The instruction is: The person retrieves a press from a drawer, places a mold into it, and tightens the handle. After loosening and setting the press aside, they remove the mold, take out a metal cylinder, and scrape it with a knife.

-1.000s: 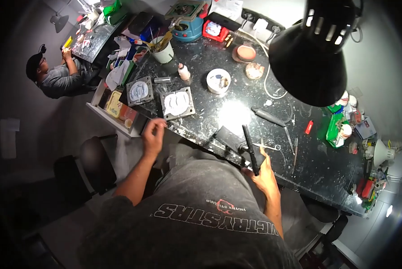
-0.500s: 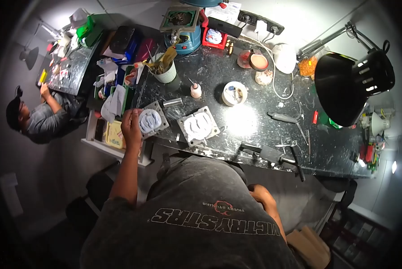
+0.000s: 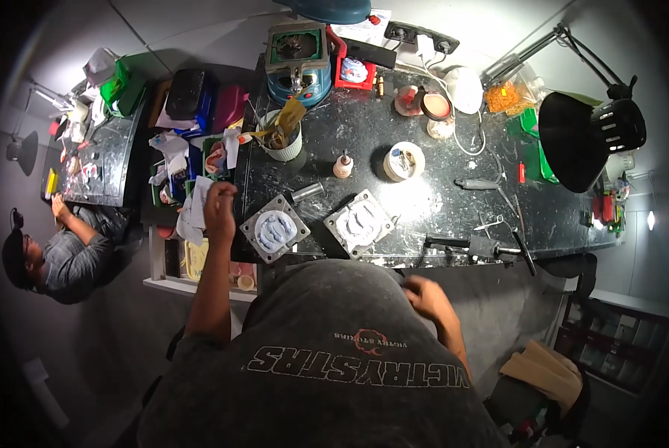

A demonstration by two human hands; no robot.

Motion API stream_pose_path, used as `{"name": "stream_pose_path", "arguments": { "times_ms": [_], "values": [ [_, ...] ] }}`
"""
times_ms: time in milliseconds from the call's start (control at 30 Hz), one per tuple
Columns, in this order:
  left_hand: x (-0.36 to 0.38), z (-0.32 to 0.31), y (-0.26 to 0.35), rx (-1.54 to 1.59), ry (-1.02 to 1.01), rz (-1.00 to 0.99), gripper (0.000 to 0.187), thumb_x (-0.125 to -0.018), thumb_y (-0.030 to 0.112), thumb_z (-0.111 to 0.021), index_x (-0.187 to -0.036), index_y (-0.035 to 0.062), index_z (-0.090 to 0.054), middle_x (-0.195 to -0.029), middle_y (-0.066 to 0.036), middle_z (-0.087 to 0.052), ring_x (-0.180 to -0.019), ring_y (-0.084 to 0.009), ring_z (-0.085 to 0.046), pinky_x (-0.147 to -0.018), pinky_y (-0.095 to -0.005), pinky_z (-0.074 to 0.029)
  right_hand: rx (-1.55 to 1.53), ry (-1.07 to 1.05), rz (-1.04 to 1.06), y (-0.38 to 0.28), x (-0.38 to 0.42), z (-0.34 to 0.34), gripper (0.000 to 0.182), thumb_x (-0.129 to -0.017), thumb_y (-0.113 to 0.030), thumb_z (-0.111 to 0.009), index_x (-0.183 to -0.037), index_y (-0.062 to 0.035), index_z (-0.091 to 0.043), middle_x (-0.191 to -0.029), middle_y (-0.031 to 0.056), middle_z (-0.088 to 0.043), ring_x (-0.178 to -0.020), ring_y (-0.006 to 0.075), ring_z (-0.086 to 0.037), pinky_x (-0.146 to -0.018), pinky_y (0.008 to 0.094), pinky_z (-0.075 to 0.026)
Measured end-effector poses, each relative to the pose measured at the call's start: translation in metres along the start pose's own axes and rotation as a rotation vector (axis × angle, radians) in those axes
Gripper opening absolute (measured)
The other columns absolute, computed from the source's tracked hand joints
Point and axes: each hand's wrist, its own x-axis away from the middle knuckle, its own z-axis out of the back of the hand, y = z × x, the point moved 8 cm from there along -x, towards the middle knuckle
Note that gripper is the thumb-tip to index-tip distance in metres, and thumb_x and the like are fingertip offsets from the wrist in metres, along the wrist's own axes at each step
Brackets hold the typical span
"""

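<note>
My left hand [image 3: 219, 210] hangs at the left end of the black bench, its fingers loosely bent and nothing visible in them. Just right of it, apart from it, lies a square metal flask half [image 3: 275, 230] with a bluish-white dental cast. A second flask half [image 3: 361, 225], with a whiter cast, rests at the front edge. Between and behind them are a metal cylinder [image 3: 307, 192] and a small bottle [image 3: 343, 166]. Beside my torso, below the bench edge, is my right hand [image 3: 428, 297], fingers slightly bent and apart, holding nothing visible.
A clamp-like metal tool [image 3: 484, 247] lies at the front right, near scissors [image 3: 490, 222] and a handpiece [image 3: 476, 184]. Behind stand a white tub [image 3: 404, 162], a tool cup [image 3: 283, 142] and a blue machine [image 3: 299, 81]. A black lamp [image 3: 573, 142] overhangs the right. Another person [image 3: 69, 254] sits far left.
My left hand has come off the left flask half, which now lies free on the bench. My right hand has moved up and slightly left. The camera view has shifted.
</note>
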Motion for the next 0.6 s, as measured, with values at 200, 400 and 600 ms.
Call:
{"name": "stream_pose_path", "arguments": {
  "times_ms": [200, 400, 600],
  "values": [
    [0.047, -0.068, 0.023, -0.81, -0.483, -0.269, 0.096, -0.068, 0.047, -0.084, -0.14, 0.0029, -0.038, -0.14, -0.019, -0.044, -0.131, -0.0355, -0.039, -0.11, -0.0486, -0.03, 0.104, 0.43, 0.512, -0.109, -0.054, 0.025, 0.065, -0.077, -0.007, -0.074, -0.137, -0.0093, -0.05, -0.138, 0.0195, -0.047, -0.127, 0.0381, -0.048, -0.104, 0.0419, -0.044],
    [0.079, -0.072, 0.002, -1.052, -0.548, -0.068, 0.14, -0.054, 0.052, -0.089, -0.155, 0.0012, -0.007, -0.148, -0.024, -0.033, -0.141, -0.0388, -0.029, -0.119, -0.0558, -0.015, 0.622, 0.242, 0.488, -0.111, -0.114, -0.004, 0.119, -0.057, -0.014, -0.085, -0.157, -0.0217, -0.02, -0.157, 0.024, -0.023, -0.141, 0.0447, -0.03, -0.116, 0.0528, -0.03],
    [0.064, -0.074, 0.007, -0.994, -0.539, -0.068, 0.125, -0.053, 0.036, -0.088, -0.151, 0.0001, -0.019, -0.144, -0.022, -0.038, -0.138, -0.0369, -0.035, -0.119, -0.0555, -0.016, 0.569, 0.098, 0.513, -0.125, -0.116, -0.004, 0.123, -0.055, -0.015, -0.086, -0.157, -0.0223, -0.018, -0.154, 0.0291, -0.023, -0.14, 0.0479, -0.031, -0.115, 0.0527, -0.032]
  ]
}}
